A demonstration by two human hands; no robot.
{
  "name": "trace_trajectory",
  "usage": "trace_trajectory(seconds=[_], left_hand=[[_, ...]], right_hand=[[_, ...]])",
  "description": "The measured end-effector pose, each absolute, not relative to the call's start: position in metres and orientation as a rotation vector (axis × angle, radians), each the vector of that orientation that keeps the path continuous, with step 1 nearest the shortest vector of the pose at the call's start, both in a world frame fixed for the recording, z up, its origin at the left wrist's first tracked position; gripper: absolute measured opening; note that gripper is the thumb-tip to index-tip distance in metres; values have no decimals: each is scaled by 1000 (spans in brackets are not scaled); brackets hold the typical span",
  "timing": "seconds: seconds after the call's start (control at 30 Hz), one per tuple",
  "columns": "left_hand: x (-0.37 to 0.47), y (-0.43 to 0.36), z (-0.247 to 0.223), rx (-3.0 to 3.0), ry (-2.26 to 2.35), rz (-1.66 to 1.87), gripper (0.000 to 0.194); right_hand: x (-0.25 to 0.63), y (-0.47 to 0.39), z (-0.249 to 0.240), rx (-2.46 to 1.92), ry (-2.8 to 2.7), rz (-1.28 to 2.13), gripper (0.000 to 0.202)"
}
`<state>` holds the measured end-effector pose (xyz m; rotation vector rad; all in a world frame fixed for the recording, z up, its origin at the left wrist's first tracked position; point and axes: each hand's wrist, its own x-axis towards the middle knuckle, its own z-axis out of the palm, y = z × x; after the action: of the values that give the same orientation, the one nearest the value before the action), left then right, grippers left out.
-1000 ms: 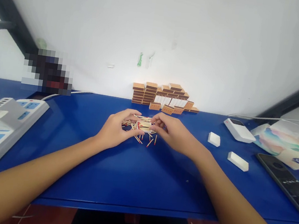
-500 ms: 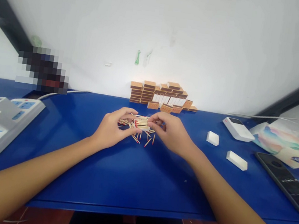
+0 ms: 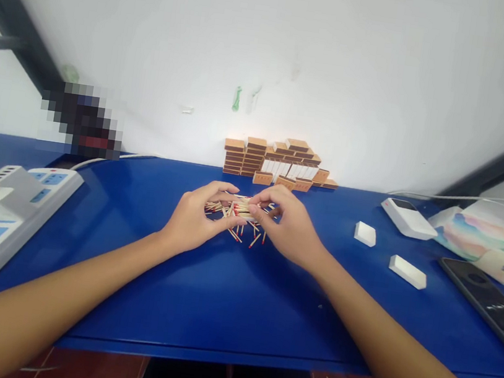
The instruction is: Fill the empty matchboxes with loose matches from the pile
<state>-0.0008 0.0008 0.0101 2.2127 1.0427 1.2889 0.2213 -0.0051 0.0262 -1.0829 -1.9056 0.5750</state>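
- I observe a blue table (image 3: 216, 309); landmark: matchbox stack (image 3: 278, 167), at its rear.
- Front of stack: loose matches (image 3: 255, 240).
- Front-left of stack: power strip (image 3: 9, 231).
- Right of stack: two white blocks (image 3: 365, 234), white device (image 3: 409, 221), phone (image 3: 488, 307), plastic packet (image 3: 483, 240).

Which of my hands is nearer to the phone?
Right. Your right hand is at the right side of the matches, well left of the phone; your left hand is at their left side, farther from the phone.
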Motion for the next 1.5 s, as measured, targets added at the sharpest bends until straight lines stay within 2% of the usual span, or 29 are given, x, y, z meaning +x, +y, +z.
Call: trace_trajectory(seconds=[0.2, 0.33, 0.53, 0.67, 0.83, 1.1, 1.37, 1.5], left_hand=[[-5, 6, 12, 2189, 1077, 1314, 47], [-9, 14, 11, 2189, 1063, 1282, 43], [-13, 20, 12, 2158, 1098, 1306, 46], [-12, 21, 9, 2138, 1106, 1288, 44], [-11, 21, 5, 2215, 1100, 1252, 42], [-8, 16, 6, 2262, 1075, 1215, 43], [-8, 16, 5, 2277, 1074, 1209, 44], [-9, 16, 4, 2268, 1081, 1206, 46]], right_hand=[[246, 9, 36, -1171, -1777, 326, 8], [267, 20, 37, -1297, -1893, 145, 7], [281, 23, 34, -1216, -2384, 487, 12], [277, 18, 34, -1202, -2475, 722, 18], [273, 17, 36, -1246, -2516, 765, 4], [262, 4, 41, -1102, -2570, 808, 9], [253, 5, 31, -1056, -2567, 744, 1], [255, 5, 31, -1130, -2575, 757, 7]])
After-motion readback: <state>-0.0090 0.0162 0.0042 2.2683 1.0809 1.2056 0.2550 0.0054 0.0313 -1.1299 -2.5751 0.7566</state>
